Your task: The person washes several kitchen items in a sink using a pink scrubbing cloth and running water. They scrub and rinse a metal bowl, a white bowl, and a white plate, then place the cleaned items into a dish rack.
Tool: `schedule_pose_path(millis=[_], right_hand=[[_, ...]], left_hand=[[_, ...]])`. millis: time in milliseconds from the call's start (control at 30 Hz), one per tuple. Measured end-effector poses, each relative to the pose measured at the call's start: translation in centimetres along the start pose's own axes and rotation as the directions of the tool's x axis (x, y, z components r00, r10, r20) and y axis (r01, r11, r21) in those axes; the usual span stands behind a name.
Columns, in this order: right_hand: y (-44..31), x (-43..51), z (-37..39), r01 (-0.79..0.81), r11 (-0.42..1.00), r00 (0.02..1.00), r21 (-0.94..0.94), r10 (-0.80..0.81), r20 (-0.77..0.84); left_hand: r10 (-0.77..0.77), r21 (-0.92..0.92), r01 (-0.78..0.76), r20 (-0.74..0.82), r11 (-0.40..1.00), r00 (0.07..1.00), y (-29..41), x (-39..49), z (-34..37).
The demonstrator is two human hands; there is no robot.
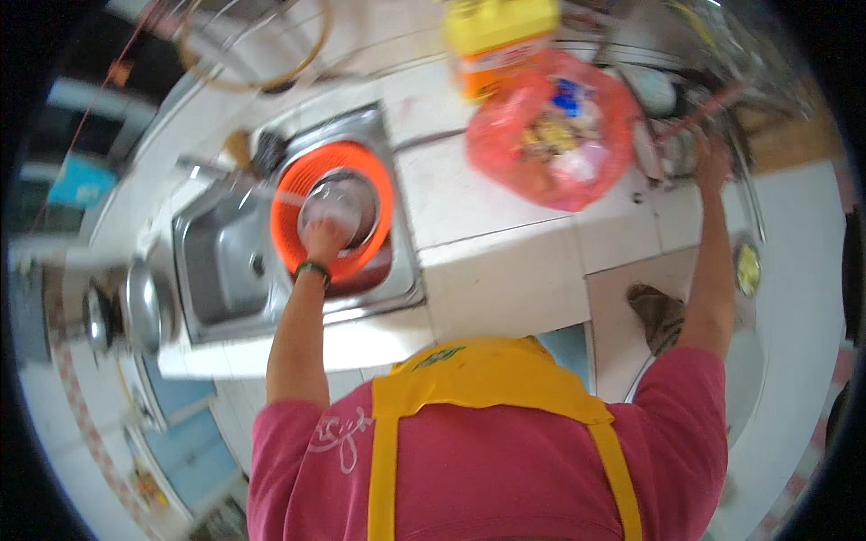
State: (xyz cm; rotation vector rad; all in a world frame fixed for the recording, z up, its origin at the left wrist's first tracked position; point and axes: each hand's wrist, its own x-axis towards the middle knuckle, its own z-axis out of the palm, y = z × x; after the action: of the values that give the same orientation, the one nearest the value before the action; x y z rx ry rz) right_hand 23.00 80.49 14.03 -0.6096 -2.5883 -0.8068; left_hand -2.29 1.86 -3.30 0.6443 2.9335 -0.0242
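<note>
My left hand (326, 238) reaches into an orange plastic colander (287, 237) that stands over the right basin of a steel double sink (233, 318). A round, shiny vessel (331, 203), blurred, lies inside the colander under my fingers; whether they grip it I cannot tell. A pale streak, apparently water, runs from the faucet (203, 169) towards it. Off to the right, my right hand (712, 159) is stretched out to a cluttered rack (680, 152) at the counter's far end. Its fingers are blurred, and what they touch is unclear.
Between my hands, a red plastic bag (504, 159) of mixed scraps lies open on the tiled counter, with a yellow jug (500, 30) behind it. Metal pans (145, 304) stand left of the sink. A brown cloth (655, 314) and a small bowl (747, 269) are at the right.
</note>
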Motion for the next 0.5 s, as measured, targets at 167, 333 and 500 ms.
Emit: schedule_pose_path(millis=[167,333,500], right_hand=[[-11.4,-5.1,-11.5,-0.186,0.547,0.98,0.816,0.165,0.112],[-35.5,-7.2,-22.3,0.003,-0.037,0.961,0.999,-0.275,-0.013],[-57.9,-4.5,-26.9,0.032,0.002,0.765,0.999,-0.644,-0.023]], left_hand=[[-0.393,-0.434,0.211,-0.386,0.876,0.835,-2.3,0.4,0.9],[-0.628,-0.875,0.337,0.05,0.347,0.777,-2.9,0.4,3.0],[-0.506,-0.992,0.074,0.115,-0.101,0.855,-1.8,-1.6,1.3]])
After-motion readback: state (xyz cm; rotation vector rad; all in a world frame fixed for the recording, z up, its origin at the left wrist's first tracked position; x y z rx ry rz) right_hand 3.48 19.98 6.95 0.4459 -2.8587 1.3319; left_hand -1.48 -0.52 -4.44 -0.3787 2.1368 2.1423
